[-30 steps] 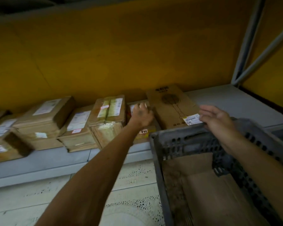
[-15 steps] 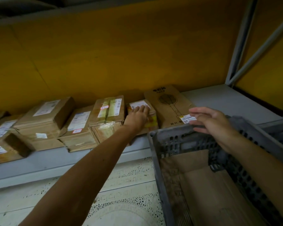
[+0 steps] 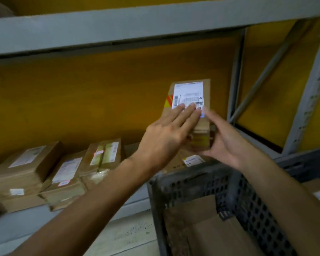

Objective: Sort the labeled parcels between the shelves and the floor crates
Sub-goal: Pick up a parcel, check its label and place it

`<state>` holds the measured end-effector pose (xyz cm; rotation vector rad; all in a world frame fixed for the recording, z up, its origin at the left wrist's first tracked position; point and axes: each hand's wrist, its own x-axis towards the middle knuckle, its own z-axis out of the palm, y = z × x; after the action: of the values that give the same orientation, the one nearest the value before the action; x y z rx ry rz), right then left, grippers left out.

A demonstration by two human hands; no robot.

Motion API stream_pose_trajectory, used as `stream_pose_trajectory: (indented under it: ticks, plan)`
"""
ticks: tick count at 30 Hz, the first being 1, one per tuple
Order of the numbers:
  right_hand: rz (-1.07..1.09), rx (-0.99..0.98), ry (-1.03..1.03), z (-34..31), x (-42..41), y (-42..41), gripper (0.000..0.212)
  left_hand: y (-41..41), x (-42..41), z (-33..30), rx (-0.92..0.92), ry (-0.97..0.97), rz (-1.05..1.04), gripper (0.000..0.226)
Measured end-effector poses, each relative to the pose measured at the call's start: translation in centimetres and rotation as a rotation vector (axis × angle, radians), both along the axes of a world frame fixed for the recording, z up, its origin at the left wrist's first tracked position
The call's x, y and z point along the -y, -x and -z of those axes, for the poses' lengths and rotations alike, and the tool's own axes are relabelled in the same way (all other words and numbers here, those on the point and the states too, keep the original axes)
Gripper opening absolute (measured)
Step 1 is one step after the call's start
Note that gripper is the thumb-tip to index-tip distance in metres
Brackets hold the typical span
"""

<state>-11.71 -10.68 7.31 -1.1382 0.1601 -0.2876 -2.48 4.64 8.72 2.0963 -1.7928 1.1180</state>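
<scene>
Small box: a brown parcel (image 3: 189, 115) with a white label (image 3: 188, 95) is held up in the air between both hands, at about 1 o'clock in the view, above the gray crate.
Left hand: the left hand (image 3: 166, 135) lies flat on the front of the parcel, fingers straight and reaching onto the label.
Right hand: the right hand (image 3: 224, 139) cups the parcel's right side and bottom; it looks like a grip, but blur makes the fingers hard to see.
Gray crate: a dark crate with holes (image 3: 183, 183) sits at 5 o'clock with cardboard inside.
Low shelf: more labeled boxes (image 3: 31, 169) sit in a row at 9 o'clock on the gray shelf (image 3: 20, 224).
Flat box: one flat box (image 3: 190, 160) lies on the shelf under the hands.
Wall: yellow, behind the shelf.
</scene>
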Motion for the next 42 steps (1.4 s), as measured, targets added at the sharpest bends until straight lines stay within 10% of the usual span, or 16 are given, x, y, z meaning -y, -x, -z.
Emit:
stream_pose_trajectory:
  ticks: [3,7,9,17,21,25,32,35,38,42]
  plan:
    - [0.117,0.025,0.055,0.4,2.2,2.4,0.051,1.6,0.9,-1.6,-0.45,0.143,0.024,0.091]
    - [0.076,0.166,-0.124,1.4,2.7,3.3,0.065,-0.8,0.4,-1.2,-1.633,0.148,0.061,0.137]
    - [0.082,0.213,-0.067,1.4,2.6,3.6,0.068,-1.6,0.4,0.2,-1.916,0.108,0.24,0.133]
    - [0.077,0.258,-0.032,0.2,2.7,5.1,0.084,-0.2,0.5,0.9,-1.882,0.127,0.473,0.078]
    - [0.021,-0.183,-0.065,-1.6,2.3,5.1,0.043,0.5,0.3,-1.0,-2.059,-0.021,0.219,0.067]
    - [-0.006,-0.471,-0.115,-2.4,2.6,4.8,0.066,0.4,0.2,-2.5,-2.307,-0.18,0.125,0.079]
    - [-0.054,-0.403,-0.116,-1.9,2.9,4.8,0.061,1.0,0.0,-3.2,-2.226,-0.162,0.089,0.066]
    - [-0.002,-0.246,-0.213,-0.6,3.4,4.5,0.051,3.0,1.6,-3.7,-1.775,-0.102,-0.022,0.067]
    - [0.101,-0.09,-0.311,0.9,4.3,4.1,0.05,4.7,3.4,-3.2,-1.151,-0.017,-0.197,0.114]
    - [0.193,-0.006,-0.328,2.4,4.3,3.7,0.045,3.3,2.6,0.9,-0.926,0.056,0.038,0.13]
